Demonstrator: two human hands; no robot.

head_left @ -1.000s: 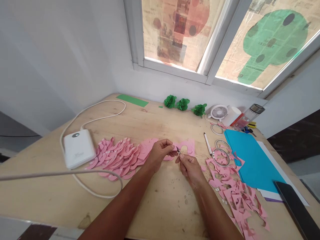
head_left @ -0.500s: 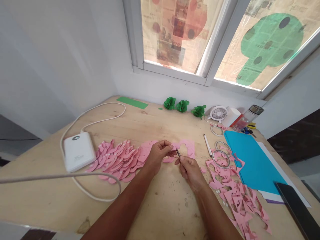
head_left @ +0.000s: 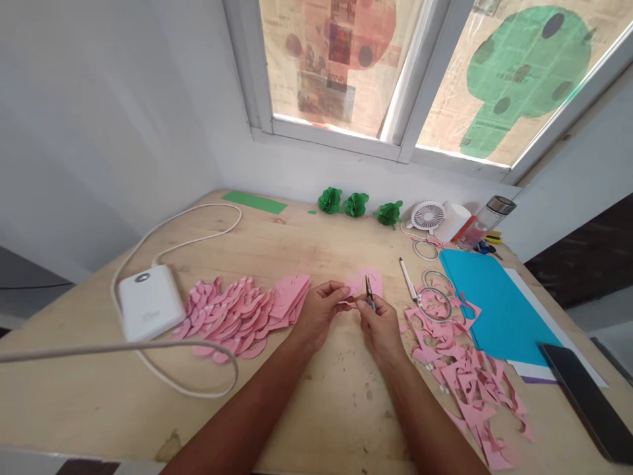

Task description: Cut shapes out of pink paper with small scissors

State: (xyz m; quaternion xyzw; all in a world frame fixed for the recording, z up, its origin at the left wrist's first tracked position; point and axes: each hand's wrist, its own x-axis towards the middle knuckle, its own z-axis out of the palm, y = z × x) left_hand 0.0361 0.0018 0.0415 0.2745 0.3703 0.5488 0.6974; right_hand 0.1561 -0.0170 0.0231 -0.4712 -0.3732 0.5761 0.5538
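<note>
My left hand (head_left: 324, 307) is closed, with thumb and fingers pinching a piece of pink paper (head_left: 352, 290) over the middle of the table. Just to its right, my right hand (head_left: 380, 323) is closed round small scissors (head_left: 368, 290), whose dark blades point up and away from me. The right fingertips also reach the near edge of the pink paper; whether they pinch it I cannot tell. Left of my left hand lie a stack of pink paper squares (head_left: 291, 297) and a spread pile of curved pink cutouts (head_left: 232, 316).
Pink scraps (head_left: 475, 389), tape rings (head_left: 435, 303) and a white pen (head_left: 408, 280) lie on the right. Beyond are blue sheets (head_left: 494, 303) and a phone (head_left: 583, 402). Green paper flowers (head_left: 356, 205), a fan (head_left: 428, 216) and a bottle (head_left: 487, 221) stand behind. A corded power bank (head_left: 151, 303) lies left.
The scissors have swung from pointing at my left hand to pointing up and away. My right hand has come nearer the paper's edge. The view has shifted slightly.
</note>
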